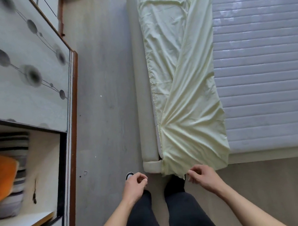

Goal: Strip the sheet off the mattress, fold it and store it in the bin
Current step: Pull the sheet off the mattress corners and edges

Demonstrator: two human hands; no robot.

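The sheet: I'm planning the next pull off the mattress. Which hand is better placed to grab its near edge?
Probably the right hand: its fingertips are at the sheet's hanging corner, while the left hand hovers over floor beside the bed.

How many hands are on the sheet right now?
0 for certain. The right hand hovers at the sheet's hanging corner at the mattress end, fingers curled; I cannot tell if it touches. The left hand hangs apart over the floor, holding nothing.

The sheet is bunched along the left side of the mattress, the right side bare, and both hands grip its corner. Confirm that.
Not quite. In the head view only the right hand meets the sheet; the left hand holds nothing. The mattress is bare.
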